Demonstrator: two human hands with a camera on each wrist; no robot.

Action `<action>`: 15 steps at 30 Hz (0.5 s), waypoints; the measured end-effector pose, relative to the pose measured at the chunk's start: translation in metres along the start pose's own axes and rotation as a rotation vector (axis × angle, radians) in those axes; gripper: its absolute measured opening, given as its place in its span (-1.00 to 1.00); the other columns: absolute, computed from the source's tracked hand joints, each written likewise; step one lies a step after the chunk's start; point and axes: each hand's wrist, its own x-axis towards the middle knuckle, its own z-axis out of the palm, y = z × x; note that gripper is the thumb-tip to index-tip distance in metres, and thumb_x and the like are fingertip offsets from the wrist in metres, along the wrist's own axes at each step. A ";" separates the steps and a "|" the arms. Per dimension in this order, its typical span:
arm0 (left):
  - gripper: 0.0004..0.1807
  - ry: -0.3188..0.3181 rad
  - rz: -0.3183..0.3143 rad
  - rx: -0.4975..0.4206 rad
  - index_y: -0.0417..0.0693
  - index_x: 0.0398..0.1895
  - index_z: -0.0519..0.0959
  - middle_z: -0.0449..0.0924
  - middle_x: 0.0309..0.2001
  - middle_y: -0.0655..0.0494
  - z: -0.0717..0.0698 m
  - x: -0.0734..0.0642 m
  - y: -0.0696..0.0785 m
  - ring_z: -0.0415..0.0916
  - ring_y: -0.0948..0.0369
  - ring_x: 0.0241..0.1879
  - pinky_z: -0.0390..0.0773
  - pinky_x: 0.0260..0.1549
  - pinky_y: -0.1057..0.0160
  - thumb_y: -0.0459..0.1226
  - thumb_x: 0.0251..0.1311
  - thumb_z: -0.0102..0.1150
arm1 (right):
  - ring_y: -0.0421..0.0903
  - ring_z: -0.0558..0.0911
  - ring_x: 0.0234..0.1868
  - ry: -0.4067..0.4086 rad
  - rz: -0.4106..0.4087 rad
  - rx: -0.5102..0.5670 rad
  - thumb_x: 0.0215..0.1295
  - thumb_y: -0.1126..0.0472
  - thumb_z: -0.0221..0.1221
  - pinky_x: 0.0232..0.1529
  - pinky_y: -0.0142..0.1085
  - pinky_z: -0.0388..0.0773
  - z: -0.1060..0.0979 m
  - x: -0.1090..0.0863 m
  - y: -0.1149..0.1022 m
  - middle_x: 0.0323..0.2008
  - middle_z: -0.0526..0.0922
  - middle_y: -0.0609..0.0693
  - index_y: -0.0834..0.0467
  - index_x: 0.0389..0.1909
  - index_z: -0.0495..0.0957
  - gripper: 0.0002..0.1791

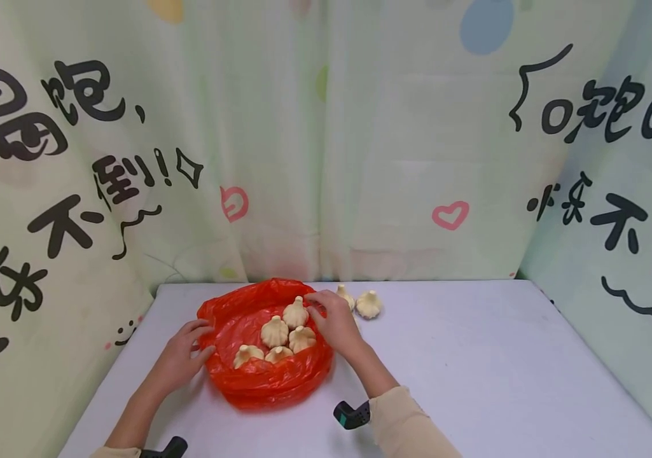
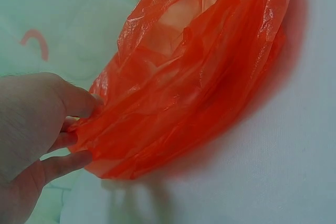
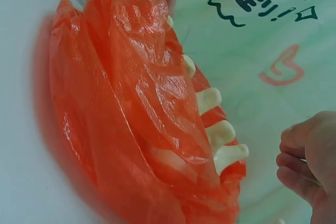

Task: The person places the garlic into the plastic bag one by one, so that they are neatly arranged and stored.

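A red plastic bag (image 1: 268,388) sits with its mouth spread wide, and several pale garlic bulbs (image 1: 275,332) lie inside it. At the bag's left side, my left hand (image 1: 179,356) pinches the plastic; the left wrist view shows the thumb (image 2: 84,103) and fingers at the bag's edge. Over the right rim is my right hand (image 1: 334,321), close beside the topmost bulb (image 1: 296,312). From the right wrist, the fingers of that hand (image 3: 310,156) look loosely bent, apart from the bulb necks (image 3: 231,156), with nothing seen in them.
Two more garlic bulbs, one partly behind the right hand and the other garlic bulb (image 1: 368,305) beside it, lie near the back edge of the white table (image 1: 474,369). Printed curtains (image 1: 388,159) stand behind and along both sides.
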 end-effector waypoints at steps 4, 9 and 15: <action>-0.53 -0.001 -0.003 0.000 -0.27 0.18 0.47 0.33 0.26 -0.26 -0.001 -0.001 0.001 0.37 -0.20 0.20 0.67 -0.08 -0.04 -0.32 0.19 0.24 | 0.00 0.65 -0.04 0.028 -0.009 -0.006 0.26 0.35 0.22 -0.01 -0.17 0.67 -0.006 -0.001 0.005 -0.08 0.69 0.09 0.20 -0.01 0.64 -0.72; -0.53 -0.007 -0.003 -0.002 -0.27 0.18 0.47 0.32 0.26 -0.27 -0.001 -0.001 0.003 0.37 -0.20 0.20 0.67 -0.08 -0.04 -0.32 0.19 0.24 | -0.06 0.66 -0.10 0.036 0.035 0.008 0.27 0.33 0.22 -0.09 -0.21 0.70 -0.011 -0.002 0.010 -0.08 0.68 0.07 0.16 -0.01 0.64 -0.73; -0.52 -0.005 0.005 0.007 -0.27 0.18 0.46 0.32 0.26 -0.26 -0.001 0.000 0.002 0.37 -0.21 0.20 0.67 -0.10 -0.03 -0.33 0.18 0.24 | -0.05 0.66 -0.12 0.048 0.060 -0.004 0.26 0.34 0.23 -0.08 -0.17 0.70 -0.016 -0.003 0.015 -0.10 0.69 0.09 0.15 -0.04 0.65 -0.74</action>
